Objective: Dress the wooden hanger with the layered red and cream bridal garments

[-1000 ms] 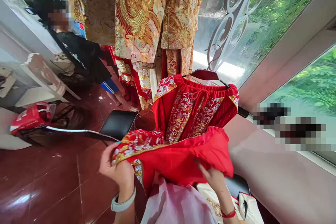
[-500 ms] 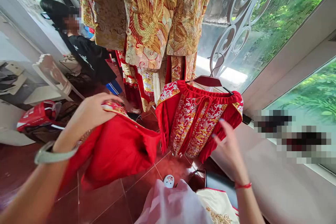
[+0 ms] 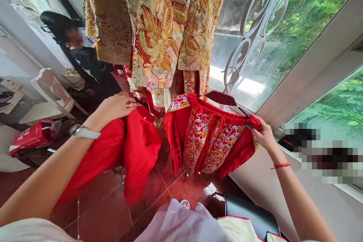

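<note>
My left hand is closed on the upper edge of a plain red jacket, which hangs down in loose folds. On the right, my right hand grips the waistband corner of a red skirt with silver and gold embroidered panels and fringe. A dark red hanger with a metal hook sits inside the skirt's gathered waist, and a red cord bow is tied at its front. The skirt hangs slightly tilted. The fingertips of my left hand are partly hidden by the cloth.
Gold embroidered garments hang ahead. A black seat with a cream, red-edged cloth is at lower right, near a window with white scrolled ironwork. A person in black, a white chair and a red bag are at left.
My right hand has moved up and right and taken hold of the skirt's waistband corner. The red jacket in my left hand has swung and now hangs lower.
</note>
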A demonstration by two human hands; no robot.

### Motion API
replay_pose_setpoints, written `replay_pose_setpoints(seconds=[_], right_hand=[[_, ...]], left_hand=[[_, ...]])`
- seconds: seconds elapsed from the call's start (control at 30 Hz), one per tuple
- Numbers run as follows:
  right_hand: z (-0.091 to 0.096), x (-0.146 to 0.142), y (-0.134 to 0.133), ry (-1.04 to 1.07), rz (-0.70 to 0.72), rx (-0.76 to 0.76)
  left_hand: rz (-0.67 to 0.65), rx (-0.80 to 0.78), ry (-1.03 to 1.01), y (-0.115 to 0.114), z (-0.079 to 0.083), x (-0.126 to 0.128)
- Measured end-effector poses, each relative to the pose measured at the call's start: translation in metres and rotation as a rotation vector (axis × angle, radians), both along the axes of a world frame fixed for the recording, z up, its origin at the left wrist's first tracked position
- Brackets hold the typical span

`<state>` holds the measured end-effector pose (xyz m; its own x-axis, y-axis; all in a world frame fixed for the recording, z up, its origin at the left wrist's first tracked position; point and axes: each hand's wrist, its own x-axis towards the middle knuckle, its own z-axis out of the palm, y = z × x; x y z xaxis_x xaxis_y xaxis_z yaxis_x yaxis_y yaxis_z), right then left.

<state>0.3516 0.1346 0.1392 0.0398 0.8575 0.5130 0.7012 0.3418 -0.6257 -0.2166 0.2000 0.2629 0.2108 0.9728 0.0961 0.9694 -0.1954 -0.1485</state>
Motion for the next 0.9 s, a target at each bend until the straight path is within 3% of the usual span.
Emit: replay_pose_setpoints(seconds=[0.17,0.23,0.4,0.6,0.77,0.9], right_hand=[[0.025,0.018,-0.02,0.07,0.092,-0.187],[0.031,0.024,-0.021,0.097,0.103,-0.254],[0.022,0.011,-0.021,0.127,0.107,-0.233],[0.011,-0.019,-0.03,0.09,-0.037,-0.088],[0.004,-0.04,-0.038,0.089,-0.255,0.02],[-0.005,-0.056,-0.038,0.15,-0.231,0.022]], left_hand=[[0.07,0.112,-0.097,0.023,0.009,0.043],[0.031,0.17,-0.173,0.032,0.012,0.063],[-0.129,0.228,-0.35,0.039,0.014,0.128],[-0.146,0.255,-0.344,0.005,0.006,0.204],[-0.002,0.182,-0.359,-0.026,0.001,0.235],[0.061,0.208,-0.436,-0.036,0.002,0.253]])
